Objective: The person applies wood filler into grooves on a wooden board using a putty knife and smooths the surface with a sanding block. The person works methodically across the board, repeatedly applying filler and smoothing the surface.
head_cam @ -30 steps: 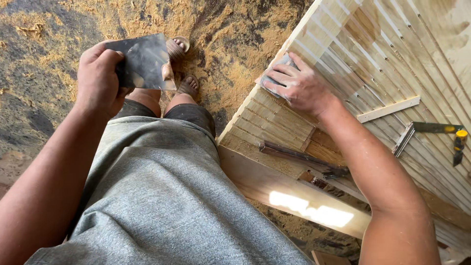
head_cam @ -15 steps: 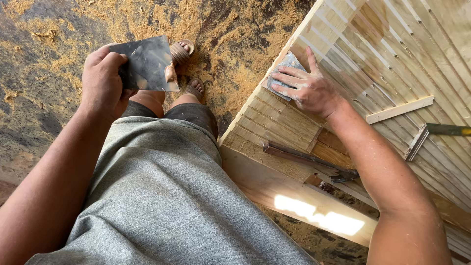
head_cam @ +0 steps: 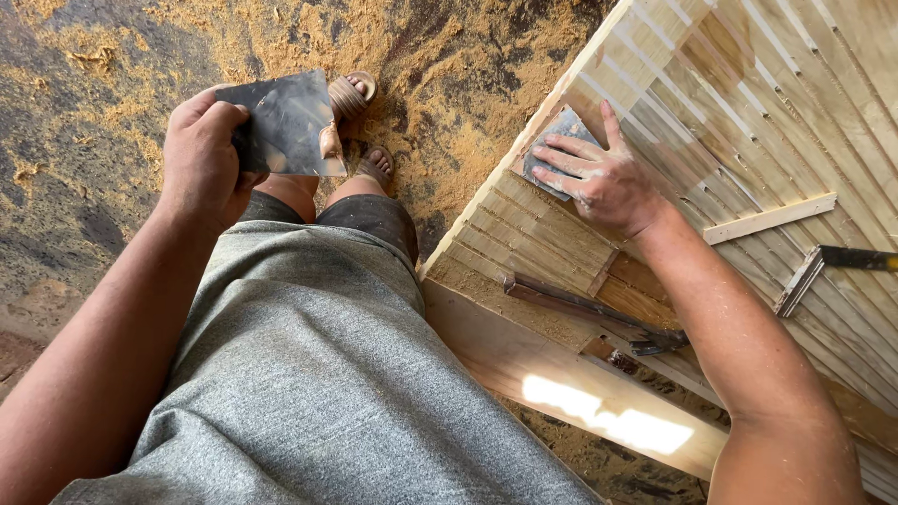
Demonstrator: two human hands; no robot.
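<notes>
Packages: none in view.
Labels: none in view.
Signs: none in view.
Screens: none in view.

Your one head camera looked steeply down from close above, past your shirt (head_cam: 318,374) to the sawdust floor (head_cam: 84,112) left and the slatted panel (head_cam: 748,122) right.
</notes>
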